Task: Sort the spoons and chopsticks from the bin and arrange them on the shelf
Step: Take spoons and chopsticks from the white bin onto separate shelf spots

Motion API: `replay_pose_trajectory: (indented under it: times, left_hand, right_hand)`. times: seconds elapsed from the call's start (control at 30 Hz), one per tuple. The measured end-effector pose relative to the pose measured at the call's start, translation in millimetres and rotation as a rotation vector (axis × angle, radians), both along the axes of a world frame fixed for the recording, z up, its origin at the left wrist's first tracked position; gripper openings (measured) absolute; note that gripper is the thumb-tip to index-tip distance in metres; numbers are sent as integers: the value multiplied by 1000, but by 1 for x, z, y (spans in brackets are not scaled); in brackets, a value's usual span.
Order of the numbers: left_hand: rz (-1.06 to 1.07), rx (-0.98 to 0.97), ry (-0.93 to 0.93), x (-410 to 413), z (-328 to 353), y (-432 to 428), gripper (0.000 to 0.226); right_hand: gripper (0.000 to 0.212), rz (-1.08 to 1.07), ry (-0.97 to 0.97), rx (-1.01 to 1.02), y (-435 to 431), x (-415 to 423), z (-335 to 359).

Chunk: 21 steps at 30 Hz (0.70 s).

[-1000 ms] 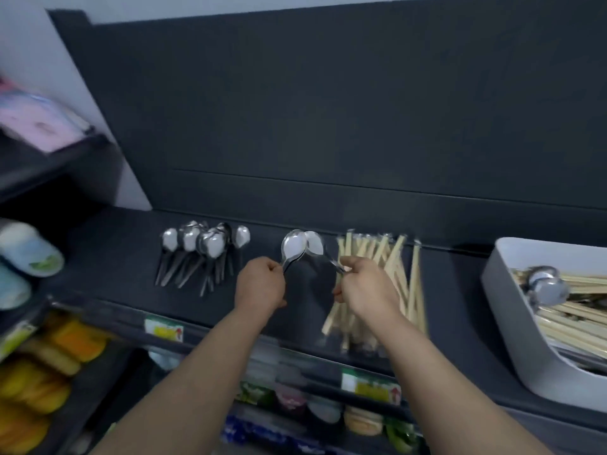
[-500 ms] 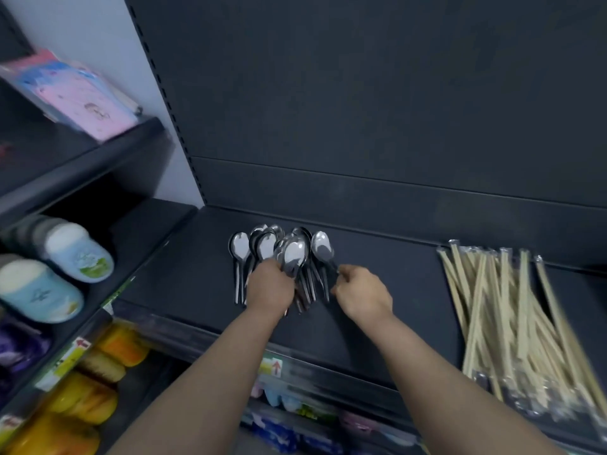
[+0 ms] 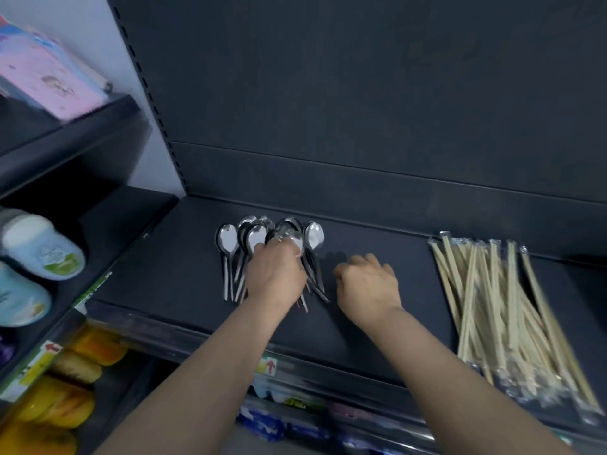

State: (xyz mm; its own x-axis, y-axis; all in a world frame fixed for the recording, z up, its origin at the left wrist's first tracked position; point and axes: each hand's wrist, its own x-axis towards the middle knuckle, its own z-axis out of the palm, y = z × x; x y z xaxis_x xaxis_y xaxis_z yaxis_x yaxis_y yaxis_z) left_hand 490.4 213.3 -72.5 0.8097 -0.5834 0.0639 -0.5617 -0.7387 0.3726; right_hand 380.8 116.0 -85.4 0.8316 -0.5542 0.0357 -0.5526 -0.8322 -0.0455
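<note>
1. The dark shelf [image 3: 377, 323] is holding all the sorted things.
2. The chopsticks [image 3: 492, 307] are lying in clear wrappers on the right side of the shelf, well apart from the spoons. Their near ends are reaching the front edge, so a bump from an arm could be sending some sliding off.
3. The spoons [image 3: 229, 238] are lying in a crowded bunch at the back left, with their bowls pointing at the wall and some lying on top of others. They are looking shiny and slippery, so pulling a hand away fast could be knocking the bunch crooked.
4. The left hand [image 3: 276, 274] is resting on top of the bunch, and its grip seems to be curling round one spoon.
5. The right hand [image 3: 368, 284] is resting on the shelf just beside the spoons, its grip curling loosely with nothing showing inside.
6. The bin is sitting out of view, so I am not seeing what is left to sort. The left hand is hiding the middle spoons, and the chopstick ends are looking blurry.
</note>
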Motion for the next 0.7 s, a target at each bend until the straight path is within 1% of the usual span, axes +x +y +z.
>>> replay_pose_trajectory:
  times: [0.1, 0.17, 0.27, 0.43, 0.53, 0.57, 0.7]
  left_hand:
    - [-73, 10, 67, -25, 7, -21, 23]
    - [-138, -3, 92, -49, 10, -39, 24]
    - [-249, -21, 88, -96, 17, -68, 22]
    - [-423, -61, 81, -193, 28, -128, 23]
    - [-479, -92, 62, -266, 36, -166, 23]
    - [-495, -102, 57, -291, 39, -179, 22]
    - [-608, -164, 59, -383, 51, -229, 19]
  right_hand:
    - [23, -35, 24, -14, -15, -34, 5]
    - [22, -76, 7, -10, -25, -62, 9]
    - [22, -138, -35, -14, -44, -111, 18]
    - [27, -246, -125, -97, -91, -217, 36]
    - [11, -343, -200, -194, -126, -295, 45]
    - [9, -388, -206, -224, -138, -322, 47]
    - [27, -478, -189, -202, -185, -423, 50]
